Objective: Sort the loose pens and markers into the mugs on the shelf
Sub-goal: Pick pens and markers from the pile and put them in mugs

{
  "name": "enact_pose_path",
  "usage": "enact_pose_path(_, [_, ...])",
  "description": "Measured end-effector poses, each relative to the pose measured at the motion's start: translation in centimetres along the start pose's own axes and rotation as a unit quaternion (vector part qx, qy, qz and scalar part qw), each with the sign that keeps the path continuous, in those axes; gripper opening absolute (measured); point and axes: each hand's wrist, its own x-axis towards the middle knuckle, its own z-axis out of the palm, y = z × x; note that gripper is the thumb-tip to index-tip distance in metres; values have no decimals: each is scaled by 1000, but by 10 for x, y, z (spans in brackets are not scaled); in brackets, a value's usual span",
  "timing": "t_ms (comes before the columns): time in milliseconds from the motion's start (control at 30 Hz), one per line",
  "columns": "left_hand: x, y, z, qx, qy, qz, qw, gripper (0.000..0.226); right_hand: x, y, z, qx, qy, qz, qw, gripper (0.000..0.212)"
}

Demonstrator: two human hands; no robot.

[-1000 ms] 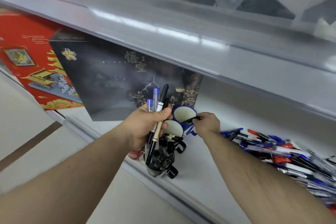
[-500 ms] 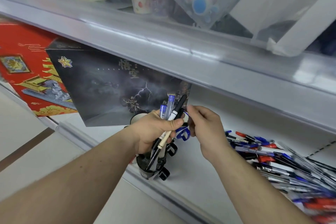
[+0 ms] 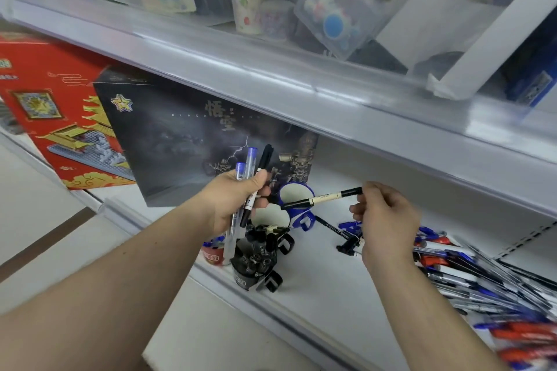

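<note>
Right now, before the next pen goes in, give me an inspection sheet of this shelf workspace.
Surface: white lower shelf, under a grey shelf edge.
Job's things: blue mug, a white-lined mug beside it, black mug full of dark markers; loose pen pile at right.
Clutter: red box, dark box, small red item behind the left wrist.
Grippers: left hand grips a bundle of pens; right hand pinches a black-and-cream marker, tip over the blue mug.
Cables: nothing seen.
Surroundings: upper shelf holds clear plastic packs; pale floor below.
</note>
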Motion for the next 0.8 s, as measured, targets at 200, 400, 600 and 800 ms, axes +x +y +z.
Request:
enact_pose_path(200, [6, -5, -8, -66, -17, -12, 998, 19, 20, 68, 22, -209, -50, -39, 976, 16])
enact_pose_path(400, [10, -7, -14, -134, -38, -14, 990, 16, 21, 106, 64, -378, -181, -115, 901, 19])
enact_pose_path(600, [9, -8, -12, -123, -83, -13, 989, 17, 30, 130, 79, -608, -298, -160, 718, 27])
enact_pose_path(800, [8, -9, -10, -135, -112, -10, 984, 20, 9, 86, 74, -363, -229, -45, 902, 20])
